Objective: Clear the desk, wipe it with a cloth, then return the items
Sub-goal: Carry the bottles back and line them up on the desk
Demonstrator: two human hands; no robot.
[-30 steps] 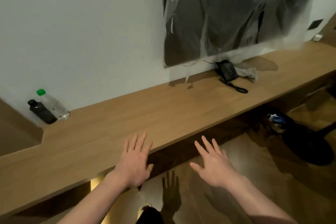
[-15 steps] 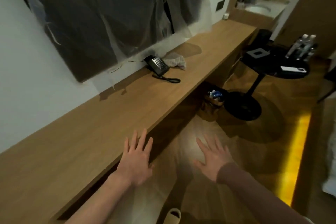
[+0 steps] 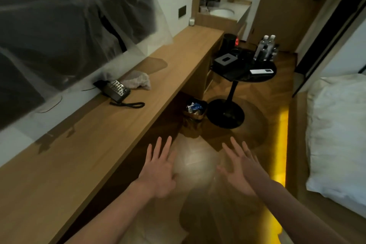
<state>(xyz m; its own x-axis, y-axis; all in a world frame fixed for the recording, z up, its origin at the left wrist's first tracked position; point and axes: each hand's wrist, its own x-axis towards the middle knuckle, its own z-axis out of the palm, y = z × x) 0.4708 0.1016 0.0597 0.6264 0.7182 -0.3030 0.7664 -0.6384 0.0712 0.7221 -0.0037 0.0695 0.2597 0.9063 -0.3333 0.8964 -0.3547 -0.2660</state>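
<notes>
A long wooden desk (image 3: 83, 150) runs along the left wall. On it, near the wall, sit a black telephone (image 3: 115, 90) with a coiled cord and a crumpled grey cloth (image 3: 137, 81) just right of the phone. My left hand (image 3: 160, 168) and my right hand (image 3: 240, 168) are both held out flat with fingers spread, over the floor just off the desk's front edge. Neither hand holds or touches anything.
A plastic-covered dark screen (image 3: 69, 25) hangs above the desk. A round black side table (image 3: 255, 77) carries a tissue box, a remote and water bottles. A waste bin (image 3: 194, 111) stands under the desk. A white bed (image 3: 336, 134) lies at the right.
The view has swung right along the desk; the two bottles at the left end have left the frame. Both hands stay spread and have come off the desk edge, now over the floor.
</notes>
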